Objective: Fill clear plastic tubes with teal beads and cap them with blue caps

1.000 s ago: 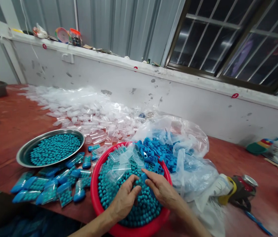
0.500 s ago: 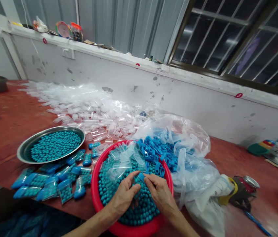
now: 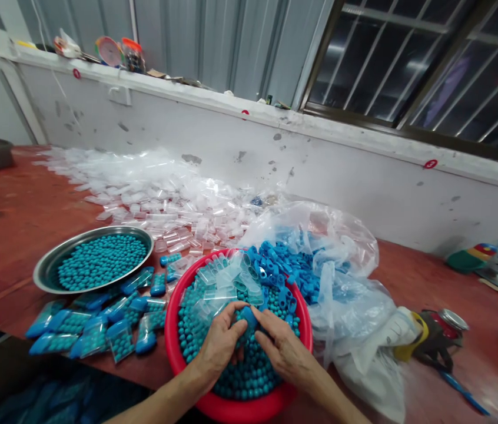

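Note:
Over the red basin [image 3: 172,330], my left hand [image 3: 219,341] is closed round a small clear plastic container of teal balls, mostly hidden by the fingers. A blue cap [image 3: 249,318] shows at its top. My right hand [image 3: 285,347] has its fingers and thumb curled at the cap's right side. Teal balls [image 3: 249,377] fill the basin under both hands. Empty clear containers [image 3: 218,294] lie on the balls at the basin's back left. Loose blue caps [image 3: 271,265] are heaped at its back right.
A metal bowl of teal balls [image 3: 101,259] stands left, with several filled, capped containers [image 3: 94,335] before it. Clear empties [image 3: 165,200] spread toward the wall. Plastic bags [image 3: 355,306] lie right of the basin, near a red jar with a metal lid [image 3: 452,320].
My fingers have shifted on the container, and its blue cap now shows more plainly between them. The right hand's fingers have curled in more. The view has moved slightly.

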`<action>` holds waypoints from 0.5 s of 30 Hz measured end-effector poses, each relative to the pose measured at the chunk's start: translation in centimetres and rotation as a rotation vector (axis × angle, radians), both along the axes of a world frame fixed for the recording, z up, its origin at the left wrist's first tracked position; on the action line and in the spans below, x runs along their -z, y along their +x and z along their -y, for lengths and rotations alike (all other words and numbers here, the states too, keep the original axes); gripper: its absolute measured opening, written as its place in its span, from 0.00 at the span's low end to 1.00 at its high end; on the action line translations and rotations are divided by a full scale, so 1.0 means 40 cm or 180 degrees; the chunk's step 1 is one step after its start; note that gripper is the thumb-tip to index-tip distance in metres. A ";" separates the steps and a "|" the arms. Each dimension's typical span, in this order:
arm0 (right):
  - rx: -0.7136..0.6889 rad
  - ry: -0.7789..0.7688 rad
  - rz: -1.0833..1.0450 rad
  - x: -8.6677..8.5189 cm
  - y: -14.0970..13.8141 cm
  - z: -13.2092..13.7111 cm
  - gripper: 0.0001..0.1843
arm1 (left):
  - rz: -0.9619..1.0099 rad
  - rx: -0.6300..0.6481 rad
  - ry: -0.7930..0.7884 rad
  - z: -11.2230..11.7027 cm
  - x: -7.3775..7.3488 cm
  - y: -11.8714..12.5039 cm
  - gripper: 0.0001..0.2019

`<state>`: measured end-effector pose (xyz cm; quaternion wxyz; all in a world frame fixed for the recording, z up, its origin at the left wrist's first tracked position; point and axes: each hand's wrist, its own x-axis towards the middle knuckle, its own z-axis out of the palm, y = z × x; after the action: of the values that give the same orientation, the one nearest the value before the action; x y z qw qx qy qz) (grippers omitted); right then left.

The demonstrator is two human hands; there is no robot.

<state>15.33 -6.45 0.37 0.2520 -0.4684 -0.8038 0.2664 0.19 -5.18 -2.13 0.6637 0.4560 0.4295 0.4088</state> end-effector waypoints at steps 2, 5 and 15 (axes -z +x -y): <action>-0.0061 -0.0243 -0.0325 -0.012 0.017 -0.007 0.19 | 0.0206 0.0129 -0.0115 -0.001 -0.005 -0.003 0.22; 0.0087 -0.0878 -0.0983 -0.029 0.049 -0.031 0.16 | 0.0344 0.0384 -0.0103 -0.001 -0.009 -0.005 0.23; 0.0533 -0.0802 -0.0944 0.005 0.007 -0.011 0.30 | -0.0308 0.0144 0.0573 0.020 -0.005 0.010 0.16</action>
<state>15.63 -6.00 0.15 0.3283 -0.5170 -0.6765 0.4089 0.60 -5.97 -1.95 0.6076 0.5425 0.4122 0.4081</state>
